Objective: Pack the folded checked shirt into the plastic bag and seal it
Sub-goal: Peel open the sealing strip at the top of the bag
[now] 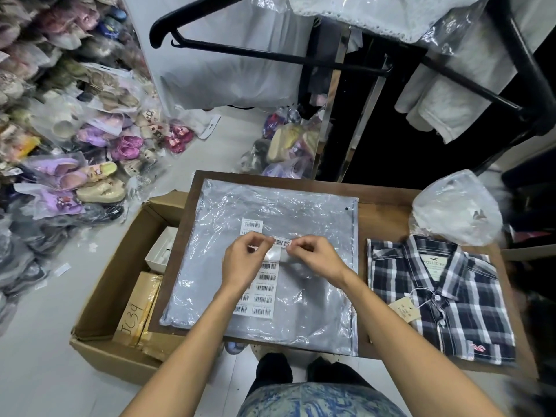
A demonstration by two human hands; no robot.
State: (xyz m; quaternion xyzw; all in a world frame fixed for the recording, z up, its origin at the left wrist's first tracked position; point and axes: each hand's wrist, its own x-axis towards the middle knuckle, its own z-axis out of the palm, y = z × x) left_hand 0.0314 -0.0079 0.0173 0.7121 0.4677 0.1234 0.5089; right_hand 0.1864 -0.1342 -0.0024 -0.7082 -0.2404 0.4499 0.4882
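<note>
Both forearms reach up from the bottom edge, hands meeting over the plastic bag (270, 260). Starting left of the bag: an open cardboard box (120, 284) sits on the floor against the worktop (385, 218). On the bag, the left hand (243, 263) is closed, pinching one end of a barcode sticker (282, 242), and the right hand (316, 260) is closed on the other end, above the label sheet (263, 288). Right of the bag, just beside its edge, lies the folded checked shirt (442, 299), collar away from the person, long axis running front to back, parallel to the bag. So the right hand is nearer the shirt. Behind the shirt sits a crumpled clear bag (454, 209). Nothing blocks the path across, I'd say, though the label sheet lies on the bag and both hands are occupied.
</note>
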